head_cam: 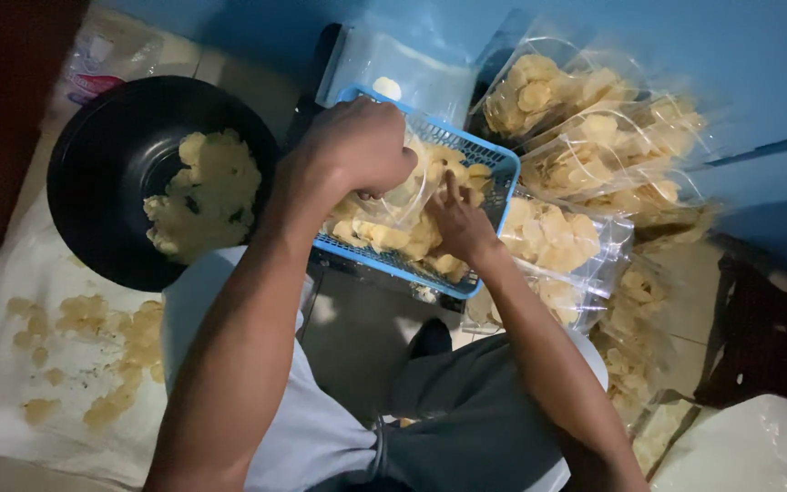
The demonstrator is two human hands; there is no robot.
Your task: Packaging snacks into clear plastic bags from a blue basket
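A blue plastic basket (501, 173) full of pale yellow chips sits in front of me. My left hand (357, 146) is closed on the rim of a clear plastic bag (403, 202) held open over the basket. My right hand (459, 223) reaches into the basket among the chips (384, 239), fingers close around some at the bag's mouth. Whether chips are in its grip is hard to tell.
A black round bowl (111, 155) with chips stands at the left. Loose chips lie on a white cloth (11, 364) below it. Several filled clear bags of chips (594, 137) are stacked at the right against a blue wall. Empty bags (403, 68) lie behind the basket.
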